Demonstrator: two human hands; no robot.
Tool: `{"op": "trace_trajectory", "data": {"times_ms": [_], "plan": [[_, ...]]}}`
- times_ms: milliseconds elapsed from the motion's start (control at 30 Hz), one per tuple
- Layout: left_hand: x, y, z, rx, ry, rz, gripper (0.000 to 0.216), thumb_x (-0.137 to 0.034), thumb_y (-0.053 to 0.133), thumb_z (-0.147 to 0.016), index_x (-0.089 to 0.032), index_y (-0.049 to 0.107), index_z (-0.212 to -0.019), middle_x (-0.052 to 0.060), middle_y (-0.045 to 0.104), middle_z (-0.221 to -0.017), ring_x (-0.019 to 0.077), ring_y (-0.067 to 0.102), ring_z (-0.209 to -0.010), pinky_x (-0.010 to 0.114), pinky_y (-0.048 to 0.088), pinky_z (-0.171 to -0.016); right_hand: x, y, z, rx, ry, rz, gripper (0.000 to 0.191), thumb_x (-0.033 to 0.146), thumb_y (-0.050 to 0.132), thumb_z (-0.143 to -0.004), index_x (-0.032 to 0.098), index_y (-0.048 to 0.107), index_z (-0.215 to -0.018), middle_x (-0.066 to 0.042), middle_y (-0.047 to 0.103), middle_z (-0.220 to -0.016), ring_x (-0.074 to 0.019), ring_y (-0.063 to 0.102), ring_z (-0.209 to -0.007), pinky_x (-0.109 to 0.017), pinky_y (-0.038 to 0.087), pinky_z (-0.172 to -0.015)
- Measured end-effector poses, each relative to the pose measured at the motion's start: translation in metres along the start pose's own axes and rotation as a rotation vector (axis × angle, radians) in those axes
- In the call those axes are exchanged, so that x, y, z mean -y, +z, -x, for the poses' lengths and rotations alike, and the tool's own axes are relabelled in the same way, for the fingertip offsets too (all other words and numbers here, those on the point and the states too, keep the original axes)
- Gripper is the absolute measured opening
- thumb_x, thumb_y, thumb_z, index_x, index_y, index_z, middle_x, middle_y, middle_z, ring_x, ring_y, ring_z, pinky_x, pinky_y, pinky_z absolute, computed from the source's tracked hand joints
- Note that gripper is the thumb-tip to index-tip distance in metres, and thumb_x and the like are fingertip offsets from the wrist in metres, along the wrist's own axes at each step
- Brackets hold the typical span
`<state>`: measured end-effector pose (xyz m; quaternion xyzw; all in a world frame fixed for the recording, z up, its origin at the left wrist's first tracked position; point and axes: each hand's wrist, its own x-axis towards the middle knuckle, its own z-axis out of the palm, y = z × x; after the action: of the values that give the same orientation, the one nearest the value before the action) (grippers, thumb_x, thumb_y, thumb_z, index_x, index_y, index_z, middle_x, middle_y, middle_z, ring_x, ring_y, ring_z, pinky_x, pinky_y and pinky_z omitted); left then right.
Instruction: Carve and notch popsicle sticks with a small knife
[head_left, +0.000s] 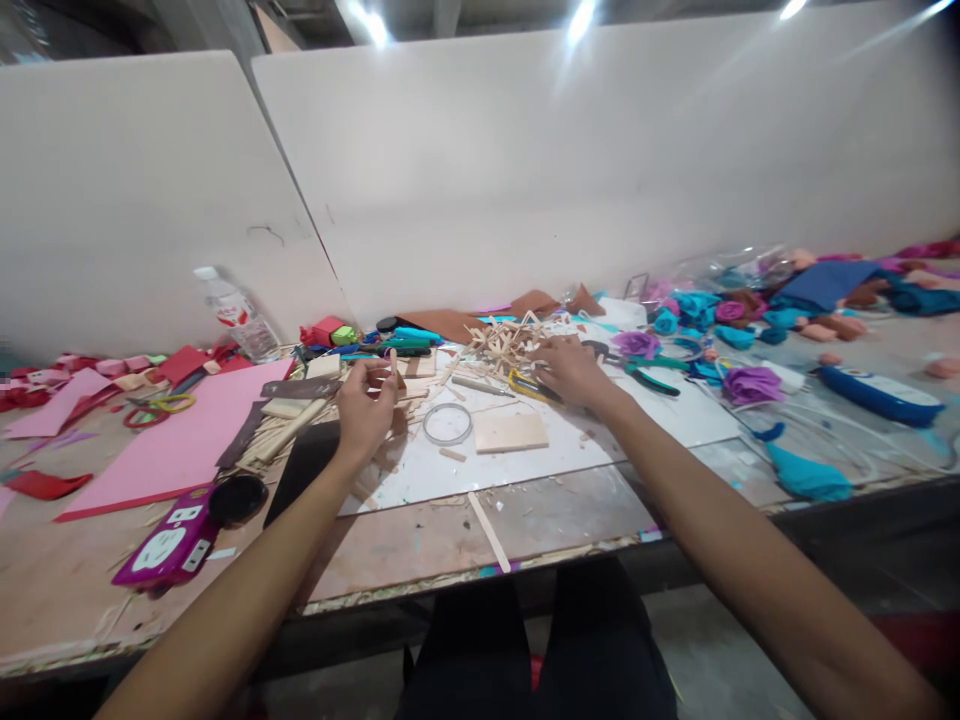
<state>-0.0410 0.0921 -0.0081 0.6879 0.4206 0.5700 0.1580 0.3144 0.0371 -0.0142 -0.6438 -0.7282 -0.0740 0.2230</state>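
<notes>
My left hand [365,408] is closed in a pinch round a short flat wooden stick [393,362] held upright. To its right, a ring-shaped hoop [448,424] and a thin wooden board [511,432] lie on the white sheet [420,474]. My right hand [568,368] reaches over the right side of a heap of thin wood strips [504,343], fingers stretched out; its fingertips are partly hidden. Just below those fingers lies a yellow utility knife [531,388]. A slim metal tool [480,387] rests between both hands.
Pliers with green handles [652,378] lie right of my right hand. On the left are scissors [159,406], pink foam sheets [180,430], a purple device [166,540] and a water bottle [238,315]. One loose stick [490,532] lies near the table edge. Crepe-paper pieces [754,385] cover the right.
</notes>
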Motion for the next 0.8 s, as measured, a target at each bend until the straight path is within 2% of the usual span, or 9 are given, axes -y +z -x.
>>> {"op": "trace_trajectory", "data": {"times_ms": [100,200,400,567,667,733,800], "plan": [[-0.001,0.0,0.001,0.006,0.001,0.007,0.015,-0.025,0.067,-0.085,-0.021,0.067,-0.1,0.002,0.071,-0.087,0.0176,0.068,-0.078,0.027,0.052,-0.065,0.001,0.0,0.001,-0.014,-0.011,-0.005,0.035,0.03,0.052,-0.099,0.022,0.075,-0.124,-0.018,0.065,-0.13,-0.0415,0.049,-0.114,-0.052,0.041,-0.086],[-0.002,0.001,0.001,0.03,-0.003,0.035,0.019,-0.026,0.068,-0.085,-0.021,0.067,-0.103,0.003,0.071,-0.087,0.018,0.069,-0.078,0.027,0.052,-0.065,0.011,-0.003,0.001,-0.015,-0.083,-0.035,0.032,0.033,0.052,-0.101,0.024,0.077,-0.119,-0.016,0.064,-0.129,-0.0374,0.05,-0.113,-0.051,0.041,-0.091],[-0.001,0.003,0.002,0.113,-0.027,0.12,0.026,-0.029,0.073,-0.083,-0.021,0.066,-0.107,0.002,0.071,-0.083,0.018,0.07,-0.077,0.028,0.055,-0.067,0.036,0.003,-0.001,0.145,-0.288,-0.072,0.015,0.032,0.068,-0.094,0.025,0.081,-0.09,-0.011,0.069,-0.115,-0.0319,0.052,-0.109,-0.047,0.042,-0.092],[-0.001,0.006,0.005,0.215,-0.062,0.185,0.028,-0.033,0.076,-0.082,-0.022,0.065,-0.106,0.002,0.07,-0.084,0.0169,0.069,-0.074,0.025,0.054,-0.06,0.039,0.014,-0.001,0.215,-0.295,-0.034,0.019,0.036,0.069,-0.096,0.019,0.07,-0.103,-0.007,0.066,-0.117,-0.0258,0.058,-0.112,-0.048,0.046,-0.099],[-0.003,0.008,0.009,0.301,-0.079,0.207,0.03,-0.035,0.076,-0.082,-0.022,0.065,-0.107,0.001,0.069,-0.082,0.0165,0.068,-0.071,0.025,0.055,-0.058,0.04,0.015,0.0,0.211,-0.295,-0.051,0.01,0.026,0.064,-0.096,0.018,0.069,-0.093,-0.011,0.067,-0.112,-0.0302,0.055,-0.113,-0.049,0.043,-0.097],[-0.005,0.009,0.011,0.363,-0.08,0.209,0.026,-0.033,0.075,-0.081,-0.022,0.065,-0.103,0.002,0.069,-0.083,0.0171,0.068,-0.073,0.025,0.055,-0.058,0.041,0.014,0.002,0.195,-0.297,-0.082,0.014,0.02,0.059,-0.096,0.018,0.068,-0.086,-0.014,0.068,-0.107,-0.0332,0.053,-0.111,-0.049,0.041,-0.094],[-0.006,0.009,0.013,0.416,-0.071,0.202,0.02,-0.03,0.074,-0.08,-0.021,0.065,-0.095,0.002,0.07,-0.083,0.0171,0.068,-0.075,0.025,0.054,-0.059,0.043,0.012,0.002,0.182,-0.305,-0.122,0.016,0.019,0.055,-0.097,0.018,0.067,-0.088,-0.013,0.069,-0.103,-0.0315,0.054,-0.107,-0.047,0.041,-0.093]]}}
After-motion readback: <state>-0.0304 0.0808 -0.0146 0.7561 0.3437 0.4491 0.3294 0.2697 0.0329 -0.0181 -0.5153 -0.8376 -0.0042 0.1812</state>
